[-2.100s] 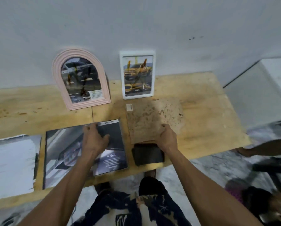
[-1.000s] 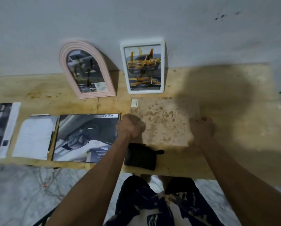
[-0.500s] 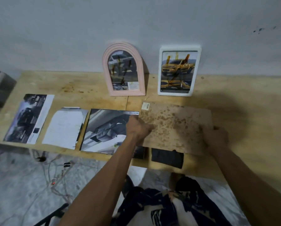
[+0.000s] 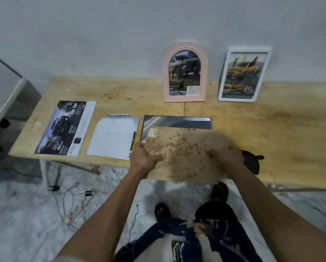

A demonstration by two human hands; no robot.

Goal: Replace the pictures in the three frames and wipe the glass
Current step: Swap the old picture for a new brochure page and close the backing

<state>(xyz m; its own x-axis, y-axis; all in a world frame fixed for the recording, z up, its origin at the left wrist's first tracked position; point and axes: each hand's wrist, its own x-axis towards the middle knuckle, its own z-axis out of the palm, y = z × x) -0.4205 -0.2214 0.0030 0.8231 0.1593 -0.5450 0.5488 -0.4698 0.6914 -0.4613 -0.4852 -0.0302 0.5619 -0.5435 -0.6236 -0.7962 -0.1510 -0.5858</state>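
Board (image 4: 186, 154), stained brown with a sticker at its far-left corner, is held flat in both hands at the desk's near edge, its near part overhanging the floor. Probably the third frame's backing or the frame face-down; can't tell from this side. Left hand (image 4: 145, 157) grips the left edge, thumb curled on top. Right hand (image 4: 226, 157) grips the right edge the same way. Two-handed side grip keeps the board level and leaves its far edge free to slide or flip.

Board covers most of a dark car print (image 4: 177, 121) lying flat, likely a replacement picture. Black cloth (image 4: 252, 163) sits just right of the right hand, close for wiping. Left along the desk (image 4: 290, 129): white sheet (image 4: 113, 137), then brochure (image 4: 64, 127), each apart from the next.

Against the wall: pink arch frame (image 4: 185, 72) and white frame (image 4: 243, 74), both upright and leaning, glass streaked with orange-brown marks, so wiping not done.

Room: the right half of the desk is bare wood, the best spot to set the board down. Left side is crowded with paper. Near edge is the drop risk.
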